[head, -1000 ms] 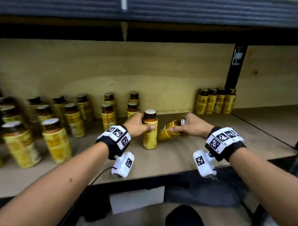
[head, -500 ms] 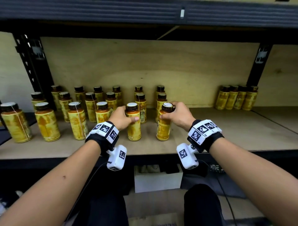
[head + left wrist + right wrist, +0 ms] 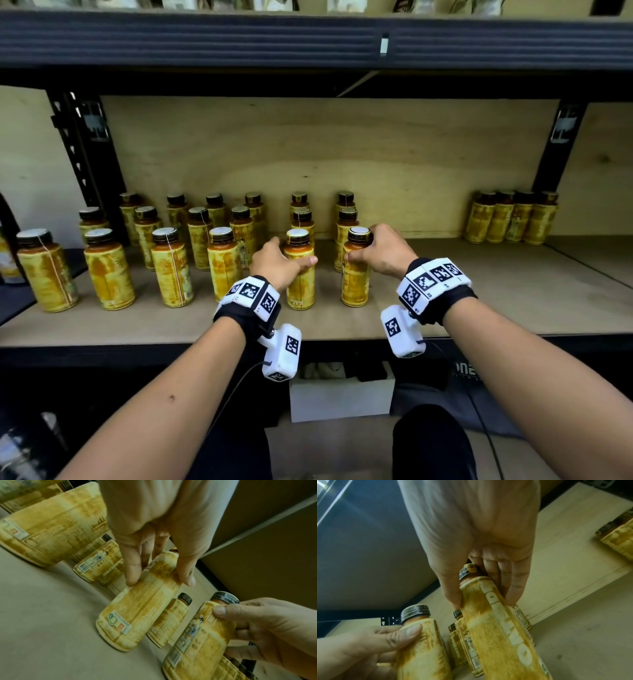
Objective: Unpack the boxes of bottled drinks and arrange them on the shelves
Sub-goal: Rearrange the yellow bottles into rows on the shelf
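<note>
Left hand (image 3: pixel 279 262) gripping one upright bottle (image 3: pixel 300 274), right hand (image 3: pixel 383 253) gripping the neighbouring bottle (image 3: pixel 356 274), rows of bottles (image 3: pixel 191 240) crowding the shelf (image 3: pixel 479 301) behind and leftward, four more (image 3: pixel 513 217) far right.

The left hand (image 3: pixel 154 524) grips a yellow-labelled bottle (image 3: pixel 137 604) on the shelf (image 3: pixel 42 622); the right hand (image 3: pixel 274 628) grips its neighbour bottle (image 3: pixel 197 642).

I'm facing a plywood shelf (image 3: pixel 479 301) that is carrying upright yellow bottles (image 3: pixel 171 274), with four more (image 3: pixel 510 217) standing far right.
</note>
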